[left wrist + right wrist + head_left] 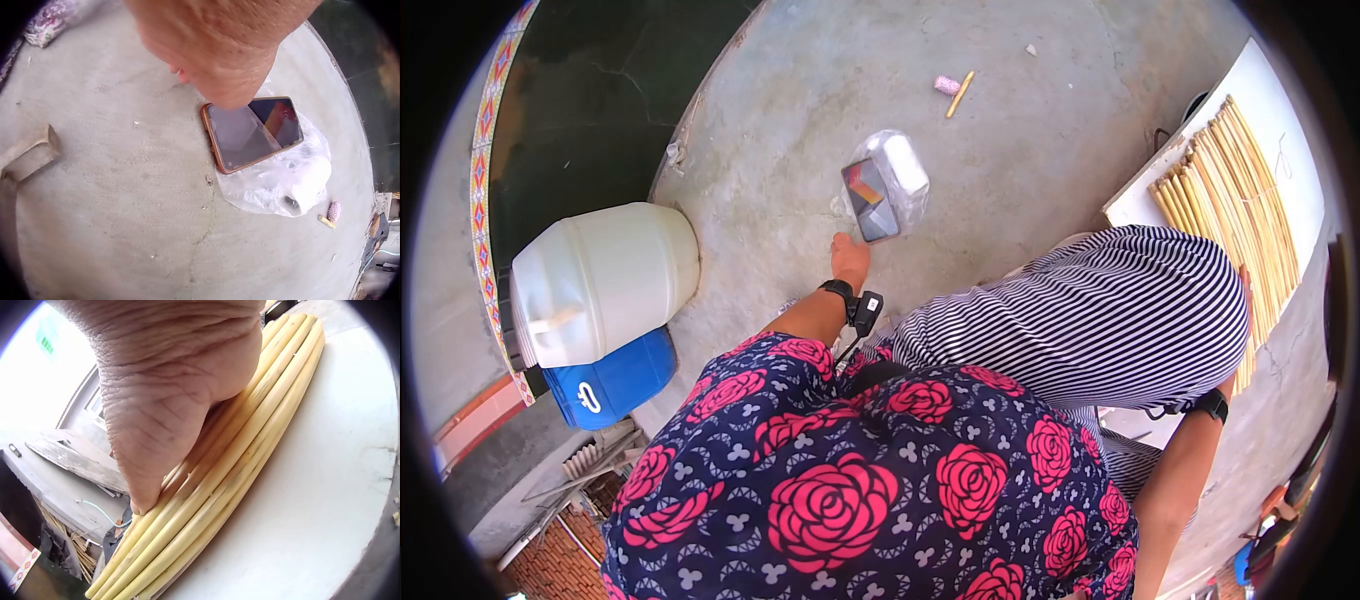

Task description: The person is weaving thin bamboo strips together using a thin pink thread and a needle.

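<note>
A phone (870, 201) in a brown case lies tilted on a clear plastic bag (275, 181) with a white item inside, its screen lit. My left hand (851, 259) is at the phone's near end. In the left wrist view, that hand (219, 50) overlaps the phone's edge, with most fingers hidden beneath it. A row of long, pale yellow round sticks (1230, 190) lies on a white board (1145, 195). My right hand (169, 412) rests over these sticks, thumb side down on them; the knee covers most of it in the head view.
Farther along the concrete floor lie a pink patterned roll (946, 85) and a short yellow stick (960, 94). To the left stand a white plastic drum (610, 280) and a blue container (625, 380), beside a dark pool (615, 100). A wooden piece (31, 153) shows in the left wrist view.
</note>
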Motion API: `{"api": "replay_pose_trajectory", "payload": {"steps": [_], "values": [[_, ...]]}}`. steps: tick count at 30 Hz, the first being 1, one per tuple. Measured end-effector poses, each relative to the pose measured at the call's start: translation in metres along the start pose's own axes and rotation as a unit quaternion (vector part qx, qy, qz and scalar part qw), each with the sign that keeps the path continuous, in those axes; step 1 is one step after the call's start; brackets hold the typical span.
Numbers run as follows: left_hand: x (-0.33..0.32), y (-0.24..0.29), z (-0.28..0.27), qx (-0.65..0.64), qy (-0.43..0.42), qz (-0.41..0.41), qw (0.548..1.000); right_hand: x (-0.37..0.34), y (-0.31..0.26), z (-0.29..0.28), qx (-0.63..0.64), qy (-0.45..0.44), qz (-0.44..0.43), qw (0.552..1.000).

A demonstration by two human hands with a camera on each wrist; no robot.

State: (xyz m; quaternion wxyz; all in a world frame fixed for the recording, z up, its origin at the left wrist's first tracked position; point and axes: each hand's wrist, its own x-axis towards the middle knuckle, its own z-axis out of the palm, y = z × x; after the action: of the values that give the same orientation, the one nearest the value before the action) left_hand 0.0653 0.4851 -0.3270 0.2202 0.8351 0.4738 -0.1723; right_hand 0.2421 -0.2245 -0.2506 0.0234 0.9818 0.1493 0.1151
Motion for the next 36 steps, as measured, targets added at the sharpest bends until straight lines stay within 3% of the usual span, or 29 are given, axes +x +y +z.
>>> {"api": "replay_pose_trajectory", "payload": {"steps": [2, 3, 5, 8, 11, 23, 36], "values": [[0.003, 0.009, 0.000, -0.014, 0.088, 0.040, 0.995, -0.003, 0.005, 0.003, 0.043, -0.019, 0.027, 0.999], [0.005, 0.014, -0.003, -0.035, 0.104, 0.055, 0.992, -0.003, 0.004, 0.002, 0.068, -0.072, 0.066, 0.993], [0.010, 0.030, -0.011, -0.078, 0.138, 0.084, 0.984, 0.004, -0.009, -0.010, 0.005, -0.021, 0.019, 1.000], [0.015, 0.050, -0.019, -0.084, 0.127, 0.080, 0.985, 0.014, -0.037, -0.039, 0.162, -0.046, 0.148, 0.974], [0.035, 0.049, -0.004, -0.072, 0.134, 0.076, 0.985, 0.017, -0.047, -0.048, 0.240, -0.058, 0.210, 0.946], [0.018, 0.107, -0.002, 0.004, 0.067, -0.048, 0.997, 0.018, -0.043, -0.041, 0.193, -0.064, 0.206, 0.957], [0.012, 0.139, -0.013, 0.050, 0.035, -0.106, 0.993, 0.025, -0.050, -0.054, 0.176, -0.098, 0.227, 0.953]]}}
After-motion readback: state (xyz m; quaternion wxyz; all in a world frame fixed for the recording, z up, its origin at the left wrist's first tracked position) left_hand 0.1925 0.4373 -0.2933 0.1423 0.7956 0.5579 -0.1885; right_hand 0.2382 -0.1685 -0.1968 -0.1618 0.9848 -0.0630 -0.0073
